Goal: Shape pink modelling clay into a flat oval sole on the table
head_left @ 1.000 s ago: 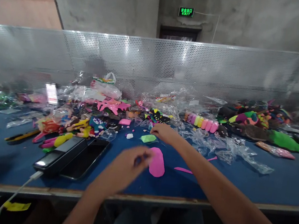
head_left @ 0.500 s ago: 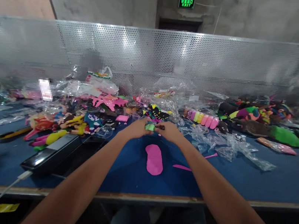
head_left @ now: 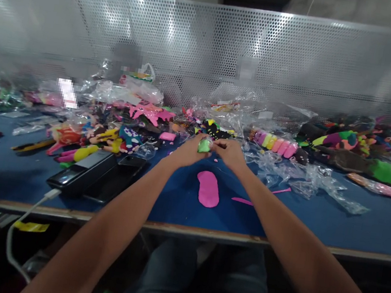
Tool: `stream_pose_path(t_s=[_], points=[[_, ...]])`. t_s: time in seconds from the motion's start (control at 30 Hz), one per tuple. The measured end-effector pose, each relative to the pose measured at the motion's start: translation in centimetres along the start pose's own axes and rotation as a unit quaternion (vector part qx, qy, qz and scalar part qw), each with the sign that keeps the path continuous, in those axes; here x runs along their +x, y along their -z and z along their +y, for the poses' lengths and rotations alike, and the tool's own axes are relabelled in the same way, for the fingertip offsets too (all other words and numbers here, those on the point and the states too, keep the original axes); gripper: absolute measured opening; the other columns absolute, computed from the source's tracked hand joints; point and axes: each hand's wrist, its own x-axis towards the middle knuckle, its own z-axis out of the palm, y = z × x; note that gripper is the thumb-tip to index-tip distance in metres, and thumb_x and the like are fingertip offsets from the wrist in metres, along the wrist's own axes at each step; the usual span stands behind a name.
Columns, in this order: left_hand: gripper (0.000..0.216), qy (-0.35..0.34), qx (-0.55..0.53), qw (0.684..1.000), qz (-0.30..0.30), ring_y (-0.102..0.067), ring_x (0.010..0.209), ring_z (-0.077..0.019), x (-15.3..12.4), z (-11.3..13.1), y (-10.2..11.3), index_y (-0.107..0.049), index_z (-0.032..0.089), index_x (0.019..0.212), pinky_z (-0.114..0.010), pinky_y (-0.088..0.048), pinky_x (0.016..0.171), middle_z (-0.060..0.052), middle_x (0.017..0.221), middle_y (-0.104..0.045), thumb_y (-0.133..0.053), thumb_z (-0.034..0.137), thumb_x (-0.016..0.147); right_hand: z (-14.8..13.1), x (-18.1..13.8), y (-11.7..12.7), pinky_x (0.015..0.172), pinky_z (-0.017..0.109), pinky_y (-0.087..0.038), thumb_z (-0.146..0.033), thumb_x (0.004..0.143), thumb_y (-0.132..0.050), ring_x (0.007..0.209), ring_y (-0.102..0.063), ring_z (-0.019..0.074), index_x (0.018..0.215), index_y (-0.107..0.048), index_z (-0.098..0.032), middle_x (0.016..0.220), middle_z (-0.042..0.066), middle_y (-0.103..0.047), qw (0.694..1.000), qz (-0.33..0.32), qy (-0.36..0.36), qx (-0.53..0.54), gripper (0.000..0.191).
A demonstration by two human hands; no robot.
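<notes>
My left hand is closed around a small lump of light green modelling clay, which seems to have a clear wrapper at its edge. The fingers of my right hand are pinched together right beside the lump; what they grip is too small to make out. Both hands are just above the blue table. Below them lies a flat, elongated piece of pink clay, narrower in the middle. A thin pink modelling knife rests to its right, partly hidden by my right forearm.
Clay figures and a black device with a white cable lie left, beside a phone. Clear plastic bags and a row of coloured clay packs are right. A perforated metal screen stands behind.
The view has tilted down, so the exit sign is out of frame. My right fingers have moved slightly away from the green clay, and more of the lump shows in my left hand.
</notes>
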Motion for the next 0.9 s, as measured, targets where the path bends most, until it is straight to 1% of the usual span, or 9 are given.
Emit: stream_pose_path(t_s=[0.13,0.27,0.37,0.43,0.5,0.57,0.67,0.77,0.9], points=[[0.053,0.019,-0.007,1.0,-0.019,-0.06,0.099,-0.0264,-0.3,0.3,0.0,-0.044,0.013,0.126,-0.038,-0.046,0.086,-0.014,0.115,-0.061,-0.059,0.038,0.083,-0.7,-0.4,-0.3,0.049,0.023,-0.039,-0.048,0.076,-0.06,0.054,-0.052,0.0123,0.075,-0.074,-0.017,0.06,0.0,-0.064,1.0,0.007,-0.018,0.013,0.035],[0.036,-0.001,-0.008,1.0,-0.023,-0.059,0.093,-0.0236,0.2,0.2,-0.1,-0.051,0.011,0.111,-0.036,-0.046,0.084,-0.012,0.103,-0.062,-0.05,0.039,0.088,-1.0,-0.2,-0.5,0.048,0.022,-0.039,-0.043,0.073,-0.062,0.05,-0.048,0.01,0.074,-0.073,-0.016,0.058,0.0,-0.062,0.997,0.059,-0.033,0.041,0.029],[0.037,-0.003,-0.001,1.0,-0.009,-0.058,0.095,-0.0231,0.5,-0.1,0.2,-0.052,0.013,0.109,-0.034,-0.045,0.086,-0.011,0.104,-0.063,-0.049,0.043,0.089,-0.8,0.1,-0.3,0.052,0.023,-0.043,-0.04,0.07,-0.065,0.053,-0.052,0.0104,0.076,-0.072,-0.015,0.062,0.0,-0.064,0.984,0.117,-0.068,0.117,0.027],[0.04,0.009,0.019,1.0,-0.017,-0.059,0.098,-0.0246,0.5,-0.4,0.5,-0.051,0.012,0.112,-0.035,-0.044,0.088,-0.012,0.107,-0.063,-0.05,0.044,0.088,-0.4,0.4,0.1,0.055,0.024,-0.046,-0.041,0.068,-0.067,0.054,-0.054,0.0103,0.076,-0.07,-0.015,0.065,0.001,-0.065,0.969,0.153,-0.082,0.174,0.028],[0.045,0.029,0.042,0.998,-0.025,-0.058,0.103,-0.0271,0.3,-1.0,0.8,-0.05,0.011,0.118,-0.036,-0.044,0.089,-0.014,0.113,-0.062,-0.051,0.044,0.087,0.1,0.5,0.7,0.058,0.024,-0.047,-0.042,0.067,-0.069,0.055,-0.053,0.0093,0.076,-0.07,-0.015,0.068,0.002,-0.066,0.957,0.169,-0.087,0.219,0.029],[0.05,0.044,0.054,0.997,-0.028,-0.058,0.103,-0.0283,0.1,-1.6,1.0,-0.048,0.011,0.121,-0.036,-0.044,0.089,-0.015,0.114,-0.061,-0.052,0.046,0.086,0.5,0.6,1.1,0.058,0.024,-0.048,-0.043,0.065,-0.07,0.055,-0.053,0.0085,0.079,-0.071,-0.014,0.071,0.002,-0.067,0.954,0.156,-0.091,0.239,0.031],[0.056,0.049,0.044,0.997,-0.038,-0.059,0.095,-0.026,0.0,-2.1,1.2,-0.048,0.012,0.121,-0.035,-0.045,0.083,-0.011,0.106,-0.062,-0.056,0.051,0.082,0.6,0.3,1.1,0.054,0.024,-0.046,-0.041,0.064,-0.073,0.052,-0.051,0.0082,0.084,-0.073,-0.014,0.067,0.0,-0.066,0.969,0.098,-0.095,0.206,0.033],[0.054,0.03,0.036,0.997,-0.054,-0.058,0.088,-0.0228,0.1,-2.1,1.2,-0.05,0.013,0.117,-0.032,-0.045,0.077,-0.008,0.099,-0.062,-0.059,0.05,0.079,0.3,0.1,0.3,0.053,0.023,-0.046,-0.037,0.064,-0.072,0.053,-0.051,0.0088,0.085,-0.073,-0.016,0.066,-0.001,-0.065,0.981,0.038,-0.078,0.174,0.03],[0.051,0.006,0.02,0.999,-0.047,-0.057,0.09,-0.0221,0.1,-1.6,1.1,-0.05,0.013,0.115,-0.031,-0.044,0.079,-0.009,0.104,-0.061,-0.06,0.048,0.079,0.3,0.0,-0.7,0.052,0.022,-0.047,-0.037,0.064,-0.071,0.057,-0.053,0.0097,0.081,-0.069,-0.016,0.067,-0.001,-0.063,0.987,0.023,-0.056,0.147,0.027]])
